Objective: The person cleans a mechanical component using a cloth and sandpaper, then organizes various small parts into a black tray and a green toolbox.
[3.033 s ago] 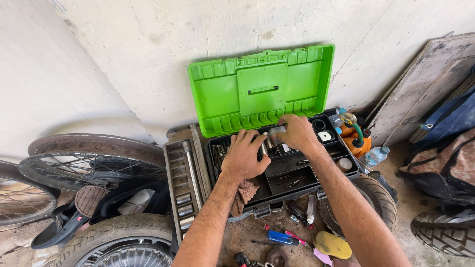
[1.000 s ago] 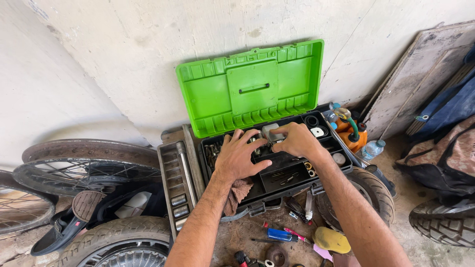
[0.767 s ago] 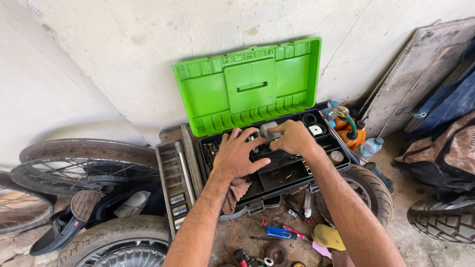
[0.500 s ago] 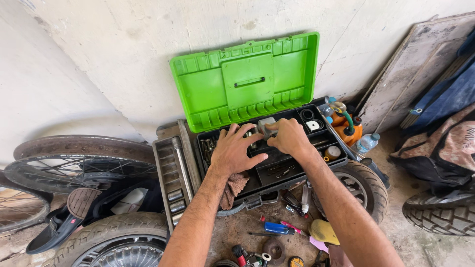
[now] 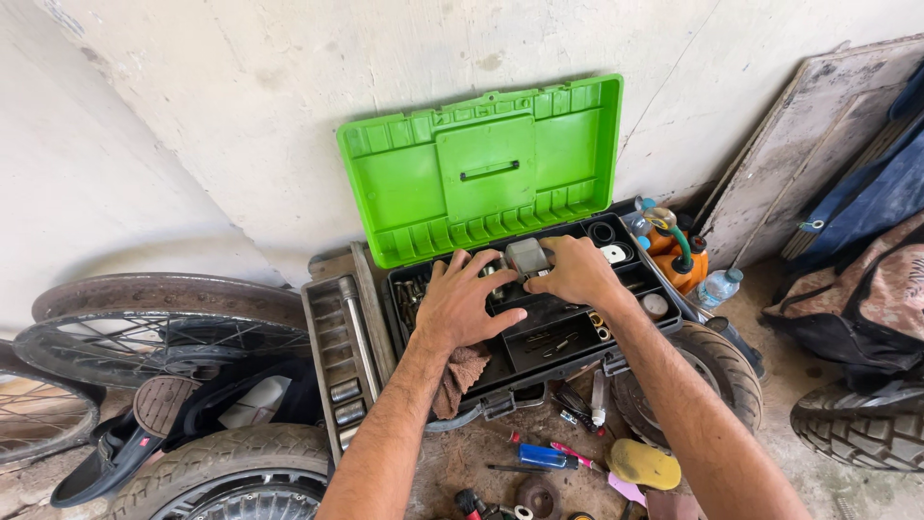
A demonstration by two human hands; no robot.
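A black toolbox (image 5: 539, 351) with an upright bright green lid (image 5: 481, 173) stands open against the wall. My left hand (image 5: 464, 300) lies spread over the tray's left part, fingers apart, above a brown rag (image 5: 460, 376). My right hand (image 5: 573, 272) grips a small grey box-shaped part (image 5: 528, 257) over the tray's middle. Small compartments with round parts (image 5: 609, 252) line the tray's far right side.
A grey socket tray (image 5: 339, 356) lies left of the toolbox. Spoked wheels (image 5: 144, 332) and tyres (image 5: 717, 371) surround it. An orange oil can (image 5: 681, 265) and plastic bottle (image 5: 718, 286) stand right. Loose tools (image 5: 544, 455) and a yellow sponge (image 5: 643, 464) lie on the ground. Bags (image 5: 871, 289) lean at right.
My view has shifted slightly, so the toolbox sits a little higher in the picture. Both hands stay over the tray, the right one still at the grey part.
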